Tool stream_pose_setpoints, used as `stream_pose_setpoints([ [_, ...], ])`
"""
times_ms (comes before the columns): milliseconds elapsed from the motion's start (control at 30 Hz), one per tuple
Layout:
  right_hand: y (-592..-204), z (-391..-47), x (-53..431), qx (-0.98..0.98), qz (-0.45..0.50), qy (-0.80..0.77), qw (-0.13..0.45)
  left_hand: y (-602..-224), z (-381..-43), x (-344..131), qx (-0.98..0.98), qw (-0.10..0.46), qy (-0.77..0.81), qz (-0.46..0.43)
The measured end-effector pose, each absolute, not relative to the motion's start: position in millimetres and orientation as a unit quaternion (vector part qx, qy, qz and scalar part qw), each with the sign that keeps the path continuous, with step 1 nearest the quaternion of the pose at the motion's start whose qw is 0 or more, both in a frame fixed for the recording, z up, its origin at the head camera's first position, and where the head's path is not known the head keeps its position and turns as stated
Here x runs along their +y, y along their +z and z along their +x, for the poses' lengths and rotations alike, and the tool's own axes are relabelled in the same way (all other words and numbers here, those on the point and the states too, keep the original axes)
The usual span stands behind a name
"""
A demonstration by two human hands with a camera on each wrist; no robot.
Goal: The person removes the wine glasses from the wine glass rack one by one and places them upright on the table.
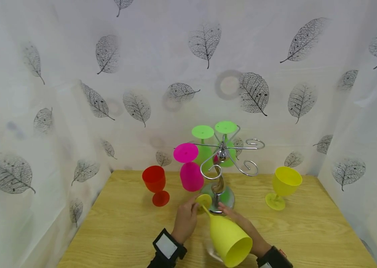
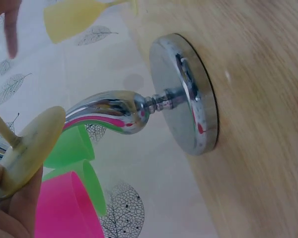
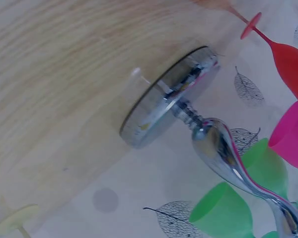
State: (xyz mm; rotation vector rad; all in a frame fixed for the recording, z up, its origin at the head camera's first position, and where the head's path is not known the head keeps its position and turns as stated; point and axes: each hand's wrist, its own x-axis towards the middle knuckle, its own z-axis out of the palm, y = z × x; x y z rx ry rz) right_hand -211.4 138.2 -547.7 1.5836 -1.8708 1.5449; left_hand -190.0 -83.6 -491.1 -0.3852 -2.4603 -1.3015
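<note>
A yellow plastic goblet is tilted in front of the metal glass rack, its mouth toward the front. My left hand pinches the goblet's round foot between thumb and fingers. Beside the goblet's bowl is my right hand, fingers extended toward the rack's base, with part of the hand hidden behind the bowl. A pink goblet hangs upside down on the rack's left side. Two green goblets hang upside down at its back. Curled wire arms at the rack's right and front carry no goblets.
A red goblet stands upright on the wooden table left of the rack. Another yellow goblet stands upright at the right. A leaf-patterned white curtain closes off the back and sides.
</note>
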Motion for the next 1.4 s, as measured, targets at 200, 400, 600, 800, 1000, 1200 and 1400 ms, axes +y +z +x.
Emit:
stream_pose_setpoints([
  [200,-482.9,-177.9,123.3,-0.607,0.588,0.481,0.232,-496.6,-193.9,-86.7,-0.862,0.119,-0.478,-0.118],
  [400,-479.8,-170.8,122.5,-0.641,0.553,0.497,0.19,-495.2,-190.7,-86.7,-0.859,0.122,-0.466,-0.176],
  [600,-501.9,-176.2,129.0,-0.702,0.477,0.508,0.147,-485.3,-177.3,-82.2,-0.811,0.123,-0.471,-0.325],
  [800,-508.1,-176.0,133.9,-0.744,0.424,0.506,0.105,-477.5,-167.8,-73.3,-0.776,0.053,-0.478,-0.408],
  [1000,-508.4,-176.3,137.6,-0.749,0.41,0.516,0.064,-476.1,-165.9,-68.8,-0.774,0.077,-0.483,-0.402],
  [1200,-502.4,-175.9,140.8,-0.75,0.371,0.546,0.037,-484.1,-163.6,-63.5,-0.774,0.077,-0.524,-0.346],
  [1400,-493.5,-171.2,139.7,-0.752,0.355,0.553,0.043,-492.2,-162.7,-59.3,-0.765,0.042,-0.558,-0.32],
])
